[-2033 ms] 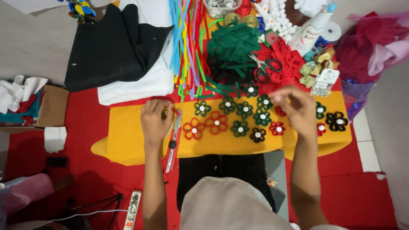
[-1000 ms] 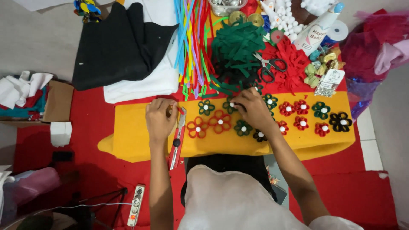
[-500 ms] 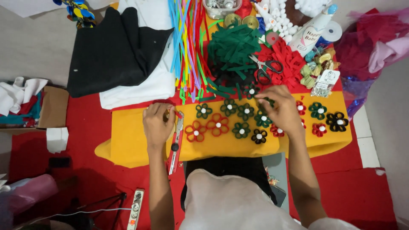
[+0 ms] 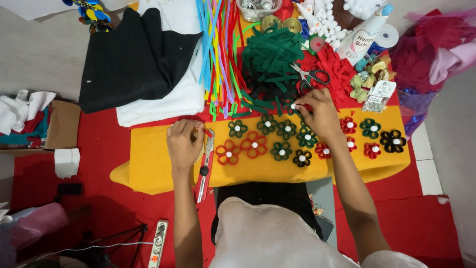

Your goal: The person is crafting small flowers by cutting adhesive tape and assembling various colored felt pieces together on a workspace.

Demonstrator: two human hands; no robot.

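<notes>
A single head-worn camera is looking almost straight down at the yellow felt sheet point(image 4: 158, 168) from above the person's lap, facing away from the body. It is sitting fairly close, taking in materials beyond the sheet.

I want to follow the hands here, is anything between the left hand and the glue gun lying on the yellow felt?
Nothing visible. The left hand rests on the yellow felt right beside the glue gun, with no object between them. The nearest red flower lies on the gun's far side.
</notes>
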